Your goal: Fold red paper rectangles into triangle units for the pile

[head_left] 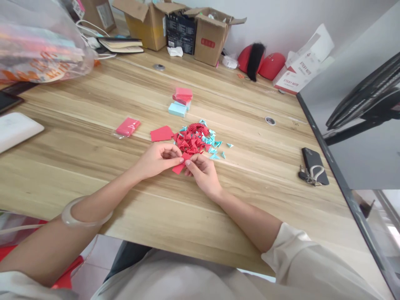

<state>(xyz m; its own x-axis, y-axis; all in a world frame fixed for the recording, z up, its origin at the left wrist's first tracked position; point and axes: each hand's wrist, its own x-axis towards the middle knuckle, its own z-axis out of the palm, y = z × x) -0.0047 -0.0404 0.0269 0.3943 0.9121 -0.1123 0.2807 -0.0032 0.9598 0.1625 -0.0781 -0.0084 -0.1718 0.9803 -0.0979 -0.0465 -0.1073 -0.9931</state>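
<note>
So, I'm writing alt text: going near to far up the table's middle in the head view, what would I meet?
Left hand and right hand holding red paper piece, heap of folded red paper triangles, pale blue paper block, open brown cardboard box.

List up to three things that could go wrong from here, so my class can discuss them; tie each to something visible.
1. Both the left hand and the right hand hold the red slip close to the red pieces, so a knuckle might disturb the pile.
2. Some blue pieces lie loose at its edge and could scatter if brushed.
3. The red sheets lie unwrapped near the left hand and might get pushed or creased.
</note>
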